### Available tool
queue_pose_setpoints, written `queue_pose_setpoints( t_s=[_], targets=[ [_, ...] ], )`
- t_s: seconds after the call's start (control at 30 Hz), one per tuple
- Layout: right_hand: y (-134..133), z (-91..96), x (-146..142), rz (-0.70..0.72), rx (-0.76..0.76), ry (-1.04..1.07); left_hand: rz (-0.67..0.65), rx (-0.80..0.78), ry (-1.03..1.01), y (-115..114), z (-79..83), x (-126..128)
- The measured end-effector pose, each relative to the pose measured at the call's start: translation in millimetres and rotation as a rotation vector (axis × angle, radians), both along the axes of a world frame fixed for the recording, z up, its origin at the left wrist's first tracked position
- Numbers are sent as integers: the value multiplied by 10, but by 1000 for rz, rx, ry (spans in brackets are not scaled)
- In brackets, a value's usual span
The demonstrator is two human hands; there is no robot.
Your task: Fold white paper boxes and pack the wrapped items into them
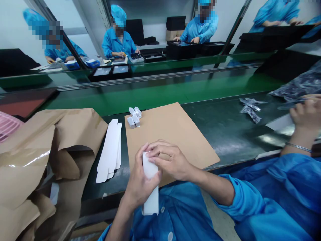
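A long, narrow white box (151, 199) is held upright at a tilt in front of my body, over the table's near edge. My left hand (141, 180) wraps round its middle, thumb across the front face. At the box's upper end, the bent fingers of my right hand (172, 160) press on the top. Whether that end is closed is hidden by the fingers. Beneath and beyond my hands lies a brown cardboard sheet (173, 130). Several small white wrapped pieces (134, 117) rest on its far left corner. Left of the sheet, flat white box blanks (110, 150) lie stacked.
A large torn brown paper package (72, 127) fills the left side, beside a pink basket (8, 125). Clear plastic-wrapped items (251, 108) lie to the right, near a neighbouring person's hand (307, 113). Beyond the green conveyor (163, 88), several people in blue work among black trays (184, 50).
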State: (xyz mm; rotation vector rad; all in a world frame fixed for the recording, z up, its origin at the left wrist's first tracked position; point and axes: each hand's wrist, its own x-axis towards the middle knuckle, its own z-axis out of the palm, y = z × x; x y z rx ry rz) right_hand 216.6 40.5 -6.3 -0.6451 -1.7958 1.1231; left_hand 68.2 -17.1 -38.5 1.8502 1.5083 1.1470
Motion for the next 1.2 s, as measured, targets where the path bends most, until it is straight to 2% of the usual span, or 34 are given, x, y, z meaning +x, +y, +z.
queue_pose_setpoints(
  t_s=[0.17,0.27,0.33,0.4,0.47,0.53,0.6,0.67,0.73,0.77,0.83,0.97,1.1,1.2],
  targets=[
    [-108,-90,-39,-66,-130,58,94,0,-65,21,-30,34],
    [-134,-132,-40,-102,-179,109,69,-8,-68,26,-30,62],
    [-144,-158,-32,-111,-212,99,88,-25,-143,53,-37,85],
    [-152,-191,-21,-109,-283,46,213,-36,-325,116,-61,93],
    [-140,-231,-4,-25,-389,-75,364,-25,-537,208,-106,60],
    [-71,-267,30,89,-454,-215,437,-6,-608,290,-170,-35],
    [89,-274,83,211,-414,-388,464,36,-431,326,-245,-180],
    [346,-240,130,334,-309,-574,373,98,-57,309,-324,-330],
    [680,-170,129,448,-223,-736,109,117,351,268,-402,-431],
    [868,-127,95,453,-192,-785,-41,108,518,251,-439,-454],
    [1263,-44,-54,332,-126,-851,-214,91,731,242,-501,-453],
    [1980,17,-577,-50,6,-924,-195,131,827,295,-553,-394],
    [2354,-117,-972,-122,56,-995,-157,194,867,318,-558,-399],
    [2378,-243,-946,-155,105,-1018,-118,227,868,301,-592,-433]
  ],
)
